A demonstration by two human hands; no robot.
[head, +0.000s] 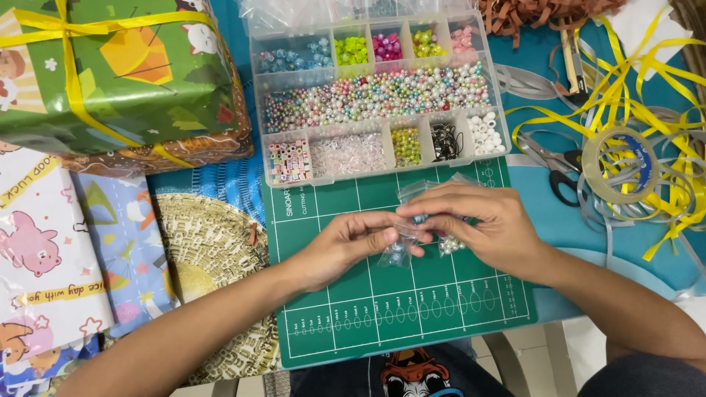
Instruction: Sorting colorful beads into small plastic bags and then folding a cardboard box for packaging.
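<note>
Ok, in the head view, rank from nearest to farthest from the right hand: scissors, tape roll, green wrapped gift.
From the right hand:
1. Scissors, just to its right.
2. Tape roll, farther right, past the scissors.
3. Green wrapped gift, far upper left.

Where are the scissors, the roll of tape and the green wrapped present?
scissors (553, 163): head view, on the blades near the pivot.
roll of tape (619, 165): head view, on the ring's left side.
green wrapped present (147, 95): head view, on its top face.
</note>
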